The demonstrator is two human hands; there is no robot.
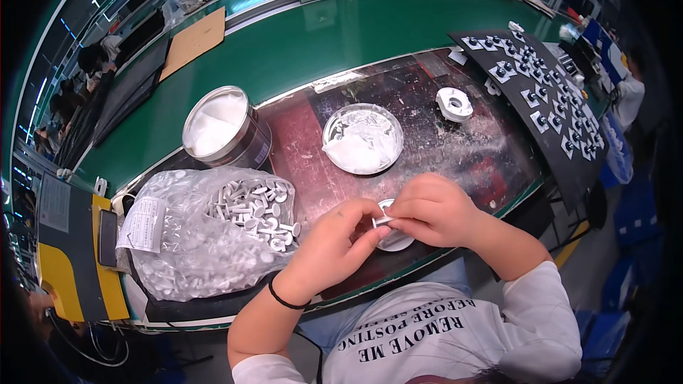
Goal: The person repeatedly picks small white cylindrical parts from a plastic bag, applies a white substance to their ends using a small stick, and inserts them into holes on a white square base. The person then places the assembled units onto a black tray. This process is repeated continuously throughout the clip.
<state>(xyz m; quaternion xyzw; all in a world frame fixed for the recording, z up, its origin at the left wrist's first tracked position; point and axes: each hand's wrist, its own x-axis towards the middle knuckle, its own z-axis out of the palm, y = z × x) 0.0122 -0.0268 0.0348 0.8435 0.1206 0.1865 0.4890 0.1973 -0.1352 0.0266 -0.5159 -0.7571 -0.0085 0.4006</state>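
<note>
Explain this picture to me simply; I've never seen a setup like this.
There is no robot here, just a person's bare hands. The one picture comes from a wide camera on their head, looking down, so straight edges bend near the rim.

The right hand seems to pinch a small white stemmed part. The left hand has its fingers close about it; whether they grip too is unclear.

On the worktop lie a plastic bag of similar parts, an open tin, a round dish with something white in it, and a white round piece. At the right, a dark board carries many small pieces.
</note>
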